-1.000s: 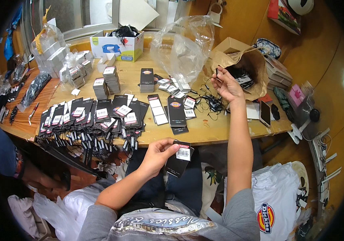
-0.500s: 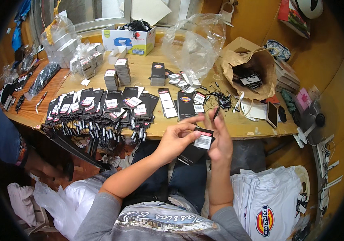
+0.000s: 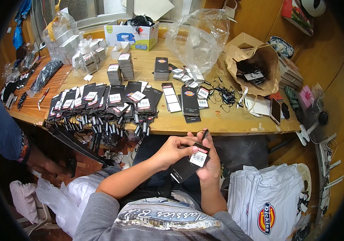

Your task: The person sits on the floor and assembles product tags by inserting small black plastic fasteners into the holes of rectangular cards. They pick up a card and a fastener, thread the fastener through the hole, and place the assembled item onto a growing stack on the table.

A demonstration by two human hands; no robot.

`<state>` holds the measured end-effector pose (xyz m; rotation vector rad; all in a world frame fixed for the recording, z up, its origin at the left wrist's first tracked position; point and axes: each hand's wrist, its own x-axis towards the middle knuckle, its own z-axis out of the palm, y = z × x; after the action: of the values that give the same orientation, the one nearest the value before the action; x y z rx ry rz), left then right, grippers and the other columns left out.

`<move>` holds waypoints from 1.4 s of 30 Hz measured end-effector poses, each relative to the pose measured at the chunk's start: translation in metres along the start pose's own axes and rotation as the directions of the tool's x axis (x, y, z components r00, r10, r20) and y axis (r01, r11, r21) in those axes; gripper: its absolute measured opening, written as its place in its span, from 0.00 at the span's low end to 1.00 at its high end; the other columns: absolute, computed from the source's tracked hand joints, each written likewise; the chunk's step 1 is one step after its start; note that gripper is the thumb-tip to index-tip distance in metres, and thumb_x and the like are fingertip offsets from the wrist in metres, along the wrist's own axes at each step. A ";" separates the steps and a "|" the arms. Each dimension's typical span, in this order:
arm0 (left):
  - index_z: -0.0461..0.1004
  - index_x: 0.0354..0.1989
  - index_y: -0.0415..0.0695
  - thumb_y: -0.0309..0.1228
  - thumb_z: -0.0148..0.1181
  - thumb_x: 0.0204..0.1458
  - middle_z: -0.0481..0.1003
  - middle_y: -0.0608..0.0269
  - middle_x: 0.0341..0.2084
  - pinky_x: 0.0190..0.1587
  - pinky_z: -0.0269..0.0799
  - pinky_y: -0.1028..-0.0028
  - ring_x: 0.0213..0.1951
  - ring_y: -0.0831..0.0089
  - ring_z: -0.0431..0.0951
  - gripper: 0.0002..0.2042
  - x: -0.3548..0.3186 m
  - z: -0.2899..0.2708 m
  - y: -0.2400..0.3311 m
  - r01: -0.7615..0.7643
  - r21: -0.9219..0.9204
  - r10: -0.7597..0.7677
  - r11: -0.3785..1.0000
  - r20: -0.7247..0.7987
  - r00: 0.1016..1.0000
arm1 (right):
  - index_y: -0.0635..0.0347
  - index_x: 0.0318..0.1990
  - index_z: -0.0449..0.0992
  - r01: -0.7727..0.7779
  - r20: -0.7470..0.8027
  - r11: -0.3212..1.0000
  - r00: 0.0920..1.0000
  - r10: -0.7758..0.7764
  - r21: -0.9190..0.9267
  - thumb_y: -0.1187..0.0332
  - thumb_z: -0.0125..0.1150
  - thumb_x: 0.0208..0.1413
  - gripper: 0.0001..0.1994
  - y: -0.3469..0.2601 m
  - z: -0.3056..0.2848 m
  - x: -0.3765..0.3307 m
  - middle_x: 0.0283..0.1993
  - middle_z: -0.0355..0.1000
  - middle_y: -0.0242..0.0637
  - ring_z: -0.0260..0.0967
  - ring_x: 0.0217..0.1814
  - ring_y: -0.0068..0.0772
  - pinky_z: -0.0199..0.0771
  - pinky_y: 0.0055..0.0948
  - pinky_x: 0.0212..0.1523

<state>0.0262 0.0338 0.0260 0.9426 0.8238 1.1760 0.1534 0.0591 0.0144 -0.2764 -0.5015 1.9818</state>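
Both hands meet just below the front edge of the wooden table (image 3: 228, 122). My left hand (image 3: 172, 150) and my right hand (image 3: 210, 164) hold one black hang tag (image 3: 188, 166) with a white barcode sticker near its top. A thin black string loop sticks up from the tag by my right fingers. A long row of finished black tags (image 3: 107, 102) with dangling strings lies along the table's front left. More black tags (image 3: 190, 100) lie flat in the table's middle.
Loose black strings (image 3: 226, 96) lie beside a brown paper bag (image 3: 256, 68). Small stacks of tags (image 3: 119, 70), a clear plastic bag (image 3: 198, 38) and a white box (image 3: 131, 34) stand further back. Folded white shirts (image 3: 268, 201) are piled at my right. Another person's leg (image 3: 3, 128) is at left.
My right hand came back from the strings by the paper bag down to the tag. Both hands now hold the tag close to my lap.
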 end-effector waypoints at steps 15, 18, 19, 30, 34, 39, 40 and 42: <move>0.72 0.29 0.34 0.24 0.56 0.43 0.73 0.62 0.24 0.32 0.66 0.82 0.26 0.81 0.71 0.06 -0.007 -0.012 -0.011 0.090 -0.003 -0.090 0.996 0.029 0.996 | 0.57 0.50 0.62 0.006 -0.060 0.999 0.998 -0.009 -0.040 0.73 0.49 0.50 0.17 0.010 -0.008 -0.007 0.40 0.68 0.35 0.59 0.51 0.33 0.60 0.31 0.50; 0.72 0.29 0.35 0.25 0.56 0.43 0.73 0.63 0.23 0.31 0.66 0.83 0.26 0.81 0.71 0.06 -0.013 -0.017 -0.014 0.109 0.022 -0.110 0.994 0.043 0.993 | 0.55 0.49 0.63 -0.002 -0.072 0.996 0.997 -0.004 -0.085 0.71 0.50 0.50 0.16 0.006 -0.013 -0.007 0.40 0.67 0.33 0.58 0.51 0.32 0.61 0.32 0.48; 0.73 0.28 0.35 0.25 0.56 0.43 0.73 0.63 0.23 0.31 0.66 0.83 0.25 0.81 0.71 0.06 -0.015 -0.019 -0.014 0.113 0.040 -0.115 0.993 0.035 0.993 | 0.54 0.48 0.63 -0.001 -0.082 0.994 0.997 -0.007 -0.105 0.70 0.50 0.50 0.16 0.004 -0.015 -0.007 0.40 0.67 0.32 0.58 0.51 0.31 0.61 0.33 0.47; 0.73 0.29 0.35 0.25 0.56 0.44 0.73 0.64 0.21 0.28 0.65 0.84 0.24 0.84 0.70 0.06 -0.038 -0.031 -0.028 0.165 0.201 -0.176 0.966 0.038 0.984 | 0.50 0.43 0.67 0.093 -0.264 0.939 0.946 -0.187 -0.331 0.62 0.48 0.52 0.12 -0.035 -0.047 -0.005 0.39 0.69 0.27 0.61 0.48 0.24 0.52 0.34 0.43; 0.73 0.29 0.35 0.26 0.56 0.44 0.73 0.65 0.21 0.29 0.64 0.84 0.24 0.84 0.69 0.07 -0.040 -0.038 -0.037 0.207 0.277 -0.218 0.938 0.009 0.976 | 0.50 0.43 0.66 0.161 -0.309 0.894 0.900 -0.307 -0.419 0.62 0.47 0.52 0.11 -0.047 -0.069 -0.008 0.38 0.68 0.27 0.61 0.46 0.22 0.53 0.30 0.41; 0.72 0.26 0.37 0.27 0.55 0.46 0.72 0.68 0.20 0.28 0.64 0.83 0.24 0.85 0.68 0.05 -0.033 -0.046 -0.056 0.179 0.120 -0.181 0.976 0.003 0.984 | 0.55 0.43 0.63 0.335 -0.248 0.894 0.877 -0.411 -0.296 0.68 0.44 0.54 0.10 -0.044 -0.071 -0.009 0.26 0.62 0.33 0.59 0.27 0.21 0.59 0.22 0.28; 0.68 0.26 0.39 0.28 0.53 0.47 0.71 0.68 0.22 0.28 0.65 0.83 0.25 0.85 0.68 0.06 -0.031 -0.051 -0.062 0.185 0.074 -0.185 0.980 -0.015 0.983 | 0.55 0.43 0.63 0.371 -0.182 0.882 0.883 -0.432 -0.290 0.69 0.44 0.54 0.09 -0.046 -0.071 -0.010 0.27 0.62 0.34 0.57 0.23 0.19 0.57 0.19 0.25; 0.65 0.26 0.40 0.29 0.50 0.49 0.71 0.66 0.26 0.29 0.67 0.83 0.26 0.83 0.70 0.05 -0.029 -0.057 -0.065 0.237 -0.235 -0.260 0.943 -0.073 0.963 | 0.56 0.42 0.63 0.442 -0.055 0.856 0.880 -0.471 -0.269 0.70 0.43 0.54 0.09 -0.051 -0.068 -0.015 0.27 0.62 0.35 0.52 0.16 0.16 0.53 0.15 0.17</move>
<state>-0.0065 0.0068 -0.0551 0.5774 0.8455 1.0763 0.2287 0.0810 -0.0228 -0.3902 -0.6732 1.4274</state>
